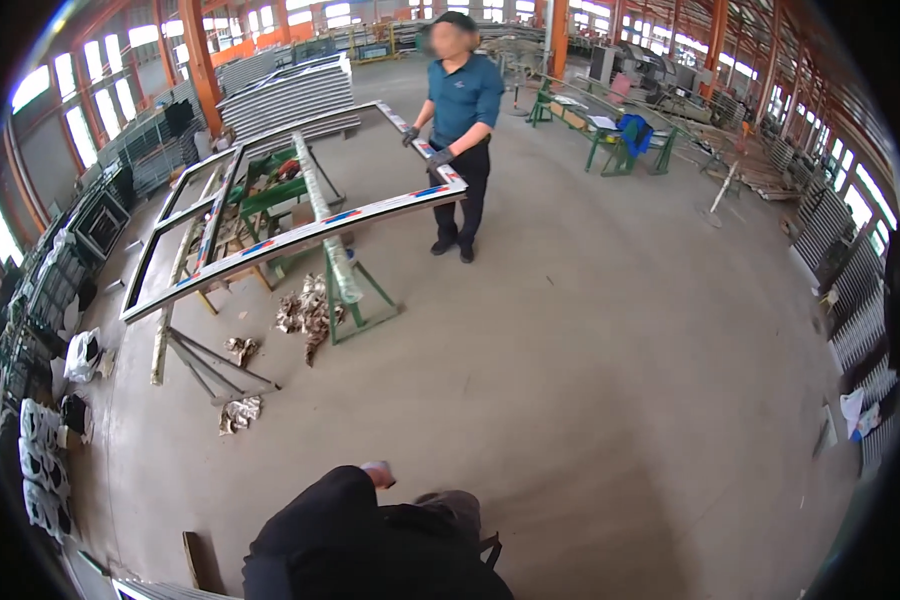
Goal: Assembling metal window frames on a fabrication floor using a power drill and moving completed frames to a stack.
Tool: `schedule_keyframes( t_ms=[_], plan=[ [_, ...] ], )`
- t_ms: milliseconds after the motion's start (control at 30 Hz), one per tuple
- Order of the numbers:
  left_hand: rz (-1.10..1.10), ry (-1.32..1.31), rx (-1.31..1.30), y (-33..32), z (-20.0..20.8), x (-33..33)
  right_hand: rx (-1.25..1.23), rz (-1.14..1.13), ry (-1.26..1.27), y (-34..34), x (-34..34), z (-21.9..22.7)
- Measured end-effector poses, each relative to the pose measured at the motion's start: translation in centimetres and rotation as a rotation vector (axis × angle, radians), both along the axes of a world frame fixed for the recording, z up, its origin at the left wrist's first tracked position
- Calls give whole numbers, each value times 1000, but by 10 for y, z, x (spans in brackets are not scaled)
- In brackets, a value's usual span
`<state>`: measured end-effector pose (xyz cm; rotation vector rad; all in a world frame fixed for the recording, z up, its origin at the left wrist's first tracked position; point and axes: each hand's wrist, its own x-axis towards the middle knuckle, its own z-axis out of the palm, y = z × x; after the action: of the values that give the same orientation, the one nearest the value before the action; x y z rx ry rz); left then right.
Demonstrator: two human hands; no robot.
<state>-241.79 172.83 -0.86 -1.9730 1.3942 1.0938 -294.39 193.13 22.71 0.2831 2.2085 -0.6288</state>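
Observation:
My left hand (377,474) shows as a small blurred patch beyond my black sleeve, low in the view; its fingers are not clear enough to read. Nothing can be seen in it, and the bare concrete floor lies around it. My right hand does not show. Farther off, a large window frame (300,236) with printed protective film lies across wrapped support bars (315,185). A person in a teal shirt (460,100) stands at its far right side, with both dark-gloved hands (438,157) on the frame.
Green trestles (370,310) and a grey trestle (215,365) stand under the frame, with crumpled wrapping (308,310) on the floor beside them. Stacked profiles (290,95) are behind. White bags (42,465) line the left. A green workbench (610,130) stands far right.

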Motion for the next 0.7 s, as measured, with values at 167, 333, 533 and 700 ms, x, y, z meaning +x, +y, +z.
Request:
schedule_keyframes(
  t_ms=[167, 333, 533, 700],
  plan=[
    [66, 22, 242, -26, 49, -92, -673, 144, 140, -86, -169, -115],
    [-191, 34, 91, -132, 12, -209, -376, 333, 97, -152, -252, -139],
    [-166, 35, -143, -343, 11, -470, -197, 378, 91, -199, -353, -138],
    [-635, 446, -378, -492, 107, -760, -261, 295, 88, -254, -485, -169]
  ],
)
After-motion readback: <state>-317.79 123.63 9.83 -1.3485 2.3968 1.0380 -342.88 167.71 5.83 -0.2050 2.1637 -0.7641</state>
